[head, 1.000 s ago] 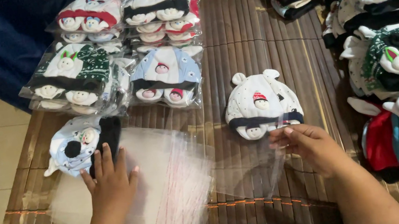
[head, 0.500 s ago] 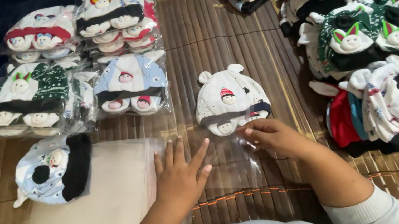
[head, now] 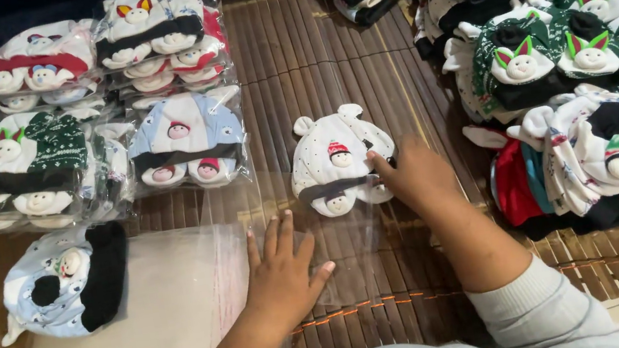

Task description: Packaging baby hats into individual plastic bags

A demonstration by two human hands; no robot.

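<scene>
The left hand (head: pixel 284 273) lies flat and open on a clear plastic bag (head: pixel 336 236), pinning it to the bamboo mat (head: pixel 292 61). At one o'clock, the right hand (head: pixel 414 178) pinches the white baby hat (head: pixel 336 157), apparently bagging; sliding it into the opening seems next.

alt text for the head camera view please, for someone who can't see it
A person's right hand touches a white baby hat on a brown slatted mat, while the left hand lies flat on a clear plastic bag. Bagged hat stacks sit at upper left, loose hats pile at right, and a blue-and-black hat lies at left.
</scene>
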